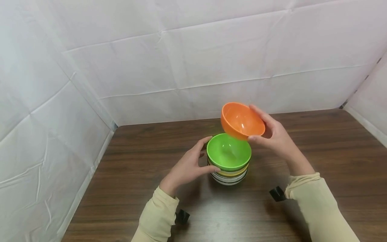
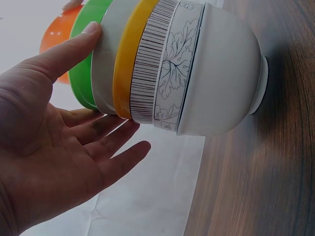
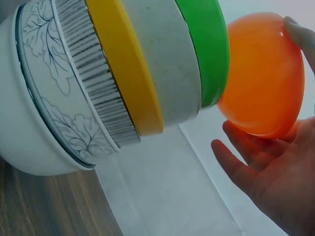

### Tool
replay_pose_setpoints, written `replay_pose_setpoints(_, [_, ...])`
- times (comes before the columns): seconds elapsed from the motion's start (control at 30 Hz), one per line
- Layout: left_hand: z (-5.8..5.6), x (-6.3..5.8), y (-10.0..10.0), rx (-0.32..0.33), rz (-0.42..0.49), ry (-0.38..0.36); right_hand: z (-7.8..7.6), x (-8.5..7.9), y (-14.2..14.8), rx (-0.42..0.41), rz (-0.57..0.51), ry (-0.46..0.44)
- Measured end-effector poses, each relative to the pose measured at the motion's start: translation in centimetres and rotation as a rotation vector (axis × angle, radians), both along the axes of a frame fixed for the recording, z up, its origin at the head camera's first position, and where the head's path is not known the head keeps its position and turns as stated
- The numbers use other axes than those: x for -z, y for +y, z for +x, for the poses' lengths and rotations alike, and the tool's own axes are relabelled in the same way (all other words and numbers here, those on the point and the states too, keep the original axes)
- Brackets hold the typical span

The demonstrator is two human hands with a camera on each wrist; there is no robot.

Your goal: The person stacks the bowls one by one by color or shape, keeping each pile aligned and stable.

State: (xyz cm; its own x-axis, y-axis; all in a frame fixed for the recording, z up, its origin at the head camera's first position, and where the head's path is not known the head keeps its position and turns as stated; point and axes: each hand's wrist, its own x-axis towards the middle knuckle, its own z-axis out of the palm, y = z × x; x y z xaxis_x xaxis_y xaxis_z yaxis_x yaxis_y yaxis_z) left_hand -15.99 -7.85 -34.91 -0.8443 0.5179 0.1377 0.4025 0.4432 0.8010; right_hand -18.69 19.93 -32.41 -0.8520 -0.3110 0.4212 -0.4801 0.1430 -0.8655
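My right hand holds an orange bowl by its rim, thumb at the near side and fingers at the far side. The bowl is tilted above the back right of a stack of bowls. On top of that stack sits a bright green bowl. Beneath it are a grey bowl, a yellow bowl, a striped band and a leaf-patterned band, with plain white at the base. My left hand spans the stack's left side, thumb and fingertips around the upper bowls.
The stack stands on a dark brown wooden table. White sheeting hangs behind the table and along both sides. Black straps show under both light yellow sleeves.
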Motion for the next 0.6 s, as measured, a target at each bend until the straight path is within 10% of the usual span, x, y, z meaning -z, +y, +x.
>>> replay_pose_setpoints(0.6, [0.05, -0.11, 0.02, 0.000, -0.003, -0.007, -0.01, 0.41, -0.58, -0.084, 0.287, 0.041])
